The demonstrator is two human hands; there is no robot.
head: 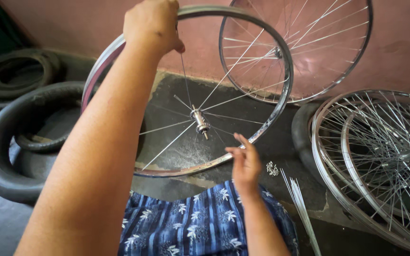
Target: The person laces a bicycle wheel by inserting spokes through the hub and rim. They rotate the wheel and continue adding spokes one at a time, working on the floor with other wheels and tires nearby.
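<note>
While the left hand (152, 24) gripped the top of the wheel rim (281, 52), holding it upright over the lap, the right hand (245, 163) sat at the rim's lower edge with its fingers (241, 140) loosely spread, pinching thin spokes (224, 76) there. At the rim's centre hung the metal hub (199, 122), only partly laced. Beside the right hand lay a bundle of loose spokes (300, 204) and small nipples (272, 168) on the floor (181, 151). Finished wheels (385, 156) lay further right; another wheel (319, 42) leaned against the wall, and black tyres (5, 142) lay left.
</note>
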